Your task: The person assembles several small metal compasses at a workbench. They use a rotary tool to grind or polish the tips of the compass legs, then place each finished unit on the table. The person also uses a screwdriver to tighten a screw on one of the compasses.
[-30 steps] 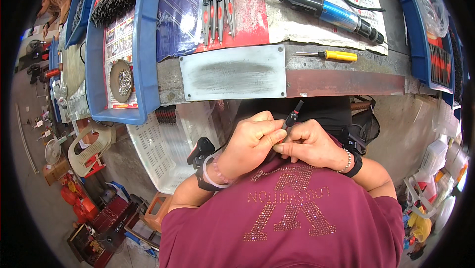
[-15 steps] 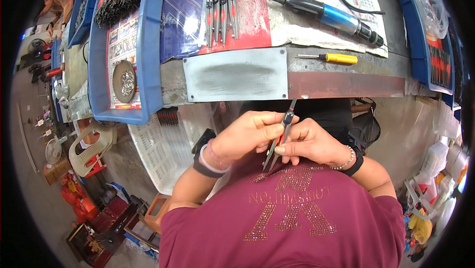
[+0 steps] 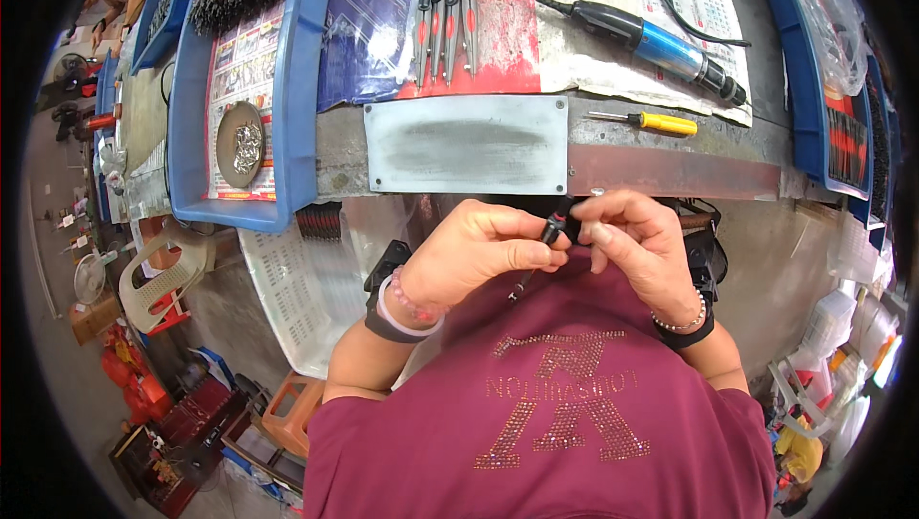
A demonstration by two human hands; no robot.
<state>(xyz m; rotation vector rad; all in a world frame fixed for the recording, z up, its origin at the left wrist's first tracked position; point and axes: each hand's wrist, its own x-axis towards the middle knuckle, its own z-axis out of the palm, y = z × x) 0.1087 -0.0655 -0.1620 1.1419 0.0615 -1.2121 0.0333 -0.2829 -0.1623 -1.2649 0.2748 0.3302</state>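
My left hand (image 3: 479,249) pinches a drawing compass (image 3: 552,230) by its black head between thumb and fingers, just beyond the bench's front edge. One thin metal leg end of it shows below that hand; most of the legs are hidden. My right hand (image 3: 637,249) is close by the compass's top, its thumb and forefinger curled but apart, with nothing plainly between them. On the bench above lie several finished-looking compasses (image 3: 447,31) with red and grey legs, side by side on a red and blue sheet.
A pale metal plate (image 3: 467,146) is fixed at the bench's front. To its right lies a yellow-handled screwdriver (image 3: 668,124), below a corded blue electric screwdriver (image 3: 670,48). The left blue tray (image 3: 295,117) holds a dish of small metal parts (image 3: 247,147). Another blue bin (image 3: 809,88) stands right.
My right hand has left the compass legs and moved up and right beside its top. My left hand keeps hold of the head, and the compass has turned so its legs show less.
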